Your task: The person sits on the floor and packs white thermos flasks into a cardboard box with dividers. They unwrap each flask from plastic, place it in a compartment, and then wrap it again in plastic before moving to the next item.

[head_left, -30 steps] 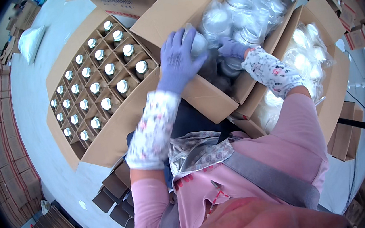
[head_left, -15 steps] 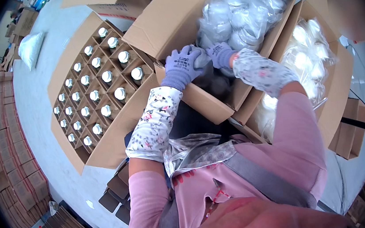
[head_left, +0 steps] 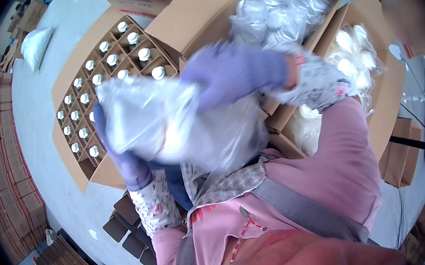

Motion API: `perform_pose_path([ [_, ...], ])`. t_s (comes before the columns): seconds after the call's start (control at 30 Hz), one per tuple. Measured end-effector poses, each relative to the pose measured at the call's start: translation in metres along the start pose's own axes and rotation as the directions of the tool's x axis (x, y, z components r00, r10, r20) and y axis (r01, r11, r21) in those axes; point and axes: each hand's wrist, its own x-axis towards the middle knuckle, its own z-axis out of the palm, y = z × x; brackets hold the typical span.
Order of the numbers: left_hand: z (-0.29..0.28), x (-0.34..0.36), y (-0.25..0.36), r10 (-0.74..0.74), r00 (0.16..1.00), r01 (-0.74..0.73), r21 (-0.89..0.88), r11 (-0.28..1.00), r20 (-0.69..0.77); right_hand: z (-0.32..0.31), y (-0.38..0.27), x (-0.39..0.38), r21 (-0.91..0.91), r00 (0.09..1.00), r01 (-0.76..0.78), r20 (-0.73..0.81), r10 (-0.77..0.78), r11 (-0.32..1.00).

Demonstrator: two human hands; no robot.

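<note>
A see-through plastic bag (head_left: 144,124) with whitish contents is raised in front of my chest; what is inside cannot be made out. My left hand (head_left: 125,160), in a purple-grey glove, grips the bag's left side, with most of its fingers hidden behind the plastic. Smeared by motion, my right hand (head_left: 232,73) closes on the bag's upper right part. Beneath and left of the bag stands a carton (head_left: 104,179) of bottles (head_left: 158,73) with white caps, each in a cardboard divider cell. The bag covers part of that carton.
Behind my right hand, an open carton (head_left: 180,27) holds bagged white round items (head_left: 277,9). Another carton (head_left: 388,103) with similar bags (head_left: 352,61) is at the right. Stacked cartons (head_left: 12,169) line the left side. A white sack (head_left: 35,47) lies on the floor.
Both hands have come out of the middle carton and lifted the plastic bag up and left, over the bottle carton's near edge. My left hand has moved from the bag's top to its left side.
</note>
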Motion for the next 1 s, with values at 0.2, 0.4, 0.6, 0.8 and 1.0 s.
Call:
perform_pose_path([
  [0.2, -0.15, -0.039, -0.057, -0.358, 0.914, 0.281, -0.338, 0.898, -0.192, 0.139, -0.033, 0.111, -0.052, 0.852, 0.357, -0.392, -0.348, 0.933],
  [0.4, -0.184, -0.093, -0.103, -0.41, 0.899, 0.195, -0.698, 0.69, -0.154, 0.16, -0.073, 0.23, 0.026, 0.928, 0.234, 0.292, -0.231, 0.972],
  [0.6, -0.198, -0.085, -0.138, -0.373, 0.928, 0.211, -0.844, 0.493, 0.015, 0.119, 0.025, 0.399, 0.547, 0.787, 0.546, -0.594, -0.165, 0.635],
  [0.8, -0.215, -0.08, -0.137, -0.401, 0.913, 0.366, -0.582, 0.727, 0.073, 0.135, 0.044, 0.413, 0.826, 0.961, 0.22, -0.276, 0.032, 0.519],
  [1.0, -0.218, -0.061, -0.13, -0.311, 0.843, 0.193, -0.293, 0.936, -0.439, 0.065, -0.026, 0.337, -0.618, 0.977, -0.214, -0.141, 0.162, 0.757],
])
